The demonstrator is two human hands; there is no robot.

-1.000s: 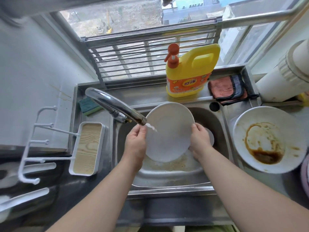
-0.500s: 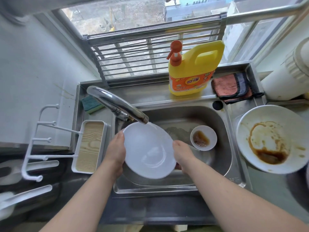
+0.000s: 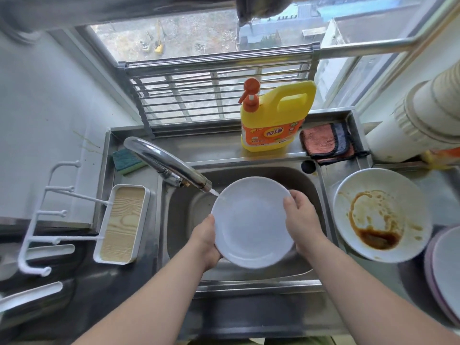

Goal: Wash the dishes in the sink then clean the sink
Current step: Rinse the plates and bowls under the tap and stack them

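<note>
Stainless steel surrounds us in the head view: the sink [image 3: 184, 210] and its faucet [image 3: 169, 165], whose stream strikes the upper left rim of the white plate [image 3: 251, 222] we hold above the basin. Our left hand [image 3: 206, 242] grips its lower left edge, our right hand [image 3: 301, 220] curls round its right edge, thumb on top. The plate hides the basin floor. A sauce-stained plate [image 3: 380, 215] sits on the tabletop to the right. Behind stand a yellow detergent bottle [image 3: 276, 118], its orange label unreadable, a folded cloth [image 3: 326, 143] and a green sponge [image 3: 125, 160].

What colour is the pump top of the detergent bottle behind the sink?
Orange, on the yellow detergent bottle; the head view shows its pump top clearly.
</note>
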